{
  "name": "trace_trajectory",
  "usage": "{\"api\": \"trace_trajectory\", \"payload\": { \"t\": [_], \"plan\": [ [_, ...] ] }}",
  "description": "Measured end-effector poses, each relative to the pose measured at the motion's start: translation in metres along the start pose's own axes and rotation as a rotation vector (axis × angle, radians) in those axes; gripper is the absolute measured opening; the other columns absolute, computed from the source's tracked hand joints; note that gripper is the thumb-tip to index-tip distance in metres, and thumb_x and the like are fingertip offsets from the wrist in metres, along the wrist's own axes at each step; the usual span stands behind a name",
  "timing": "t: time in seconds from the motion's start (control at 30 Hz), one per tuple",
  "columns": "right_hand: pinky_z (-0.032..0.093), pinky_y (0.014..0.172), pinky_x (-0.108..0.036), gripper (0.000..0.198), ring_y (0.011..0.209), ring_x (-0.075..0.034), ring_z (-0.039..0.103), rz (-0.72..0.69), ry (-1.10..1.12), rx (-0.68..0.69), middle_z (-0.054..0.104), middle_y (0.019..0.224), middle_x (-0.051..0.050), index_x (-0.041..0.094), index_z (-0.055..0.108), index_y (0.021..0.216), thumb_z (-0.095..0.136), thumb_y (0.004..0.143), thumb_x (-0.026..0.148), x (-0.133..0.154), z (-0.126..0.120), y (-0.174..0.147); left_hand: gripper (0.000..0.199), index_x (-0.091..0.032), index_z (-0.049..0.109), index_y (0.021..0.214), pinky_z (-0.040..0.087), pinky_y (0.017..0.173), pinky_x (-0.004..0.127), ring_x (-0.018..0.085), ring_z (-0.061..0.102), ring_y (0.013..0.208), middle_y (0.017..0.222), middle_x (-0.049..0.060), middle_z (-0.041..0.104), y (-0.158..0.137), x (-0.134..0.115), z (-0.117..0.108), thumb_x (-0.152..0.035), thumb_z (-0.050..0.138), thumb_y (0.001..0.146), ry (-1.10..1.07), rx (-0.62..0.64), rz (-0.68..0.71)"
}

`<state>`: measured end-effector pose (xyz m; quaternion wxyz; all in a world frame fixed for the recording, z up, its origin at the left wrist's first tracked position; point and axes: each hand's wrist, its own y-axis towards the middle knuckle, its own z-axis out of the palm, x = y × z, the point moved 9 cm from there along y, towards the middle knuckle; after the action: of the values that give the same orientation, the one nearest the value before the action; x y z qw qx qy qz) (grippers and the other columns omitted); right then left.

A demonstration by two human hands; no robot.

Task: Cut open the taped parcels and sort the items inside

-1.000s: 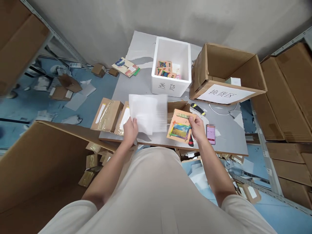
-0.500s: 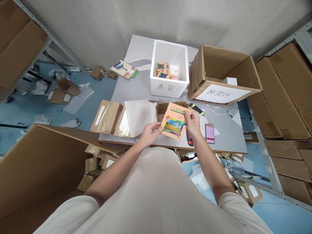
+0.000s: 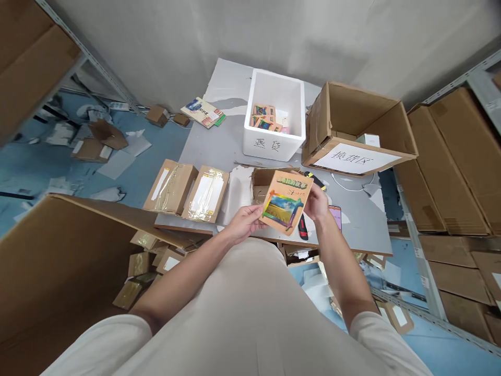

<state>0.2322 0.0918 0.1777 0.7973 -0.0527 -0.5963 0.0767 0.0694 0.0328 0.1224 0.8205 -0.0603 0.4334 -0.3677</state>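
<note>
An orange book (image 3: 285, 203) with a landscape picture on its cover is held up over the table's front part. My left hand (image 3: 246, 223) pinches its lower left edge, closed on it. At the upper right edge, my right hand (image 3: 316, 203) grips it, with the fingers partly hidden behind the cover. Behind the book stands an open cardboard box (image 3: 260, 190), mostly covered by it. A red and black cutter (image 3: 302, 228) lies on the table below my right hand, and a phone (image 3: 335, 215) is partly hidden by my right wrist.
A white foam box (image 3: 270, 149) with several books and a large cardboard box (image 3: 364, 156) with a handwritten sign stand at the back. Two taped parcels (image 3: 170, 188) lie at left beside white foam wrap (image 3: 238, 190). A yellow and black cutter (image 3: 315, 180) and stacked books (image 3: 202, 112) rest farther back.
The book has come slightly lower and nearer, its cover tilted more toward me. My right thumb has left the cover's front. The white foam sheet no longer covers the second parcel.
</note>
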Motion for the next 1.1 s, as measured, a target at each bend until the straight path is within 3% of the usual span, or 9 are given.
{"api": "trace_trajectory", "payload": {
  "t": [0.07,0.13,0.2,0.3,0.4,0.5,0.77,0.93,1.1],
  "plan": [
    [0.053,0.091,-0.039,0.056,0.111,-0.025,0.063,0.032,-0.029,0.098,0.067,0.121,-0.004,0.029,0.061,0.120,0.072,0.069,0.051,-0.001,0.012,0.003,0.041,-0.014,0.071,0.095,0.052,0.066,0.023,0.013,0.067,0.072,0.085,0.007,0.072,0.000,0.009,0.012,-0.047,0.079,0.071,-0.080,0.054,-0.075],
    [0.056,0.085,-0.039,0.054,0.099,-0.022,0.067,0.067,-0.059,0.145,0.070,0.110,-0.002,0.031,0.060,0.116,0.078,0.067,0.044,-0.004,0.017,0.006,0.039,-0.014,0.071,0.095,0.053,0.069,0.024,0.014,0.068,0.074,0.085,0.007,0.073,0.000,0.012,0.021,-0.044,0.079,0.071,-0.108,0.086,-0.110],
    [0.059,0.072,-0.035,0.044,0.079,-0.017,0.069,0.072,-0.070,0.117,0.070,0.089,0.002,0.029,0.062,0.104,0.080,0.066,0.044,-0.003,0.012,0.010,0.040,-0.015,0.071,0.099,0.053,0.075,0.026,0.017,0.070,0.083,0.092,0.009,0.074,0.001,0.006,0.022,-0.044,0.078,0.072,-0.107,0.073,-0.078],
    [0.057,0.057,-0.025,0.035,0.063,-0.011,0.064,0.045,-0.105,0.027,0.066,0.073,0.005,0.024,0.064,0.089,0.081,0.066,0.045,0.004,-0.005,0.013,0.056,-0.017,0.070,0.107,0.054,0.083,0.035,0.024,0.068,0.098,0.110,0.012,0.072,0.002,-0.010,0.008,-0.064,0.065,0.075,-0.155,0.005,0.019],
    [0.056,0.053,-0.022,0.037,0.062,-0.011,0.064,0.034,-0.172,-0.033,0.069,0.076,0.003,0.022,0.068,0.091,0.082,0.065,0.045,0.010,-0.019,0.014,0.070,-0.015,0.070,0.107,0.055,0.083,0.040,0.027,0.070,0.092,0.106,0.014,0.073,0.003,-0.019,-0.013,-0.074,0.061,0.070,-0.087,-0.083,0.096],
    [0.057,0.054,-0.025,0.043,0.064,-0.013,0.066,0.016,-0.210,-0.090,0.072,0.079,0.001,0.022,0.070,0.098,0.081,0.065,0.047,0.016,-0.030,0.014,0.058,-0.016,0.070,0.106,0.055,0.086,0.038,0.024,0.072,0.089,0.100,0.011,0.075,0.003,-0.020,-0.028,-0.057,0.077,0.065,0.148,-0.187,0.157],
    [0.058,0.054,-0.027,0.048,0.062,-0.013,0.067,0.035,-0.204,-0.115,0.073,0.081,-0.001,0.023,0.071,0.106,0.076,0.069,0.053,0.011,-0.042,0.011,0.061,-0.014,0.070,0.109,0.055,0.087,0.037,0.022,0.072,0.086,0.099,0.011,0.075,0.005,-0.010,-0.026,-0.054,0.079,0.063,0.179,-0.227,0.157],
    [0.059,0.067,-0.035,0.048,0.080,-0.019,0.069,-0.021,-0.160,-0.014,0.074,0.096,-0.003,0.027,0.069,0.113,0.069,0.075,0.056,0.018,-0.036,0.008,0.051,-0.015,0.071,0.104,0.054,0.078,0.030,0.017,0.070,0.077,0.091,0.009,0.075,0.008,-0.006,-0.021,-0.048,0.080,0.066,0.075,-0.165,0.127],
    [0.049,0.097,-0.041,0.056,0.125,-0.026,0.053,-0.194,-0.277,0.132,0.058,0.136,-0.003,0.033,0.065,0.119,0.075,0.069,0.055,0.041,-0.009,0.012,0.030,-0.013,0.072,0.097,0.053,0.073,0.027,0.009,0.061,0.061,0.072,0.003,0.068,0.007,0.017,0.016,-0.032,0.077,0.075,-0.144,0.082,-0.120]
  ]
}}
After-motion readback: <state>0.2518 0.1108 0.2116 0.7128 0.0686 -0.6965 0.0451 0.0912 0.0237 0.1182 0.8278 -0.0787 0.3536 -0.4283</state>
